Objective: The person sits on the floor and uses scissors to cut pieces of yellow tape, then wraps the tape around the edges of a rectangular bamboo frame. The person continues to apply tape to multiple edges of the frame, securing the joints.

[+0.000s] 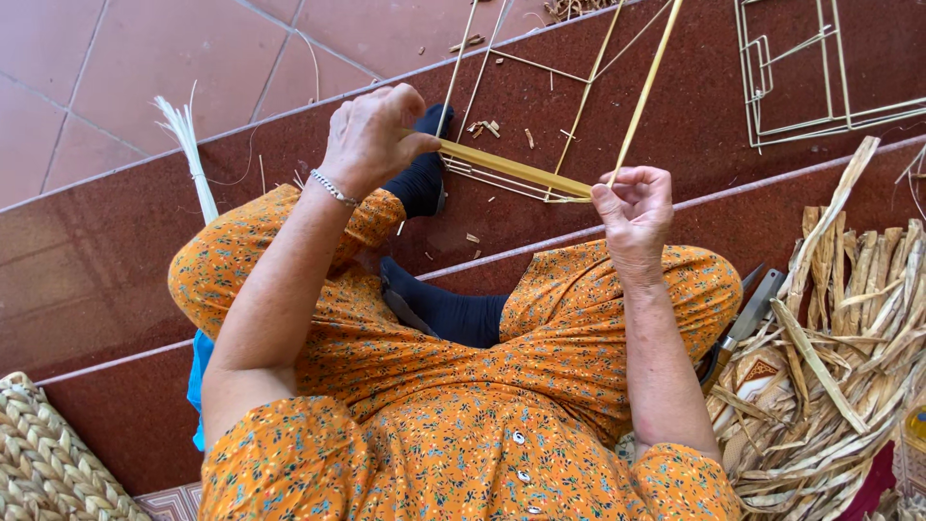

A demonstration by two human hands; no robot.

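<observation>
My left hand (371,135) is curled closed around one end of a flat, pale yellow bamboo strip (511,169), thumb pressed on top, while my right hand (632,207) pinches the other end between thumb and bent fingers, where a thin yellow bamboo stick (646,87) rises away at a slant. The strip hangs taut between both hands, just above my knees and over the dark red stone step (116,251). To do this well, I judge I should keep both grips firm and the strip level, bending it gradually so it doesn't crack at the pinch. Under the strip lies a light frame of thin bamboo rods (526,106), with small offcuts scattered near it. My dark blue socked feet (434,309) are crossed below, framed by the orange flowered trousers (453,386). Further out, a second wire-thin rod frame (820,77) rests at upper right, a pile of dry tan husk strips (849,347) sits to my right with a metal cutter (748,318) beside it, and a woven straw mat (48,463) is at lower left.
</observation>
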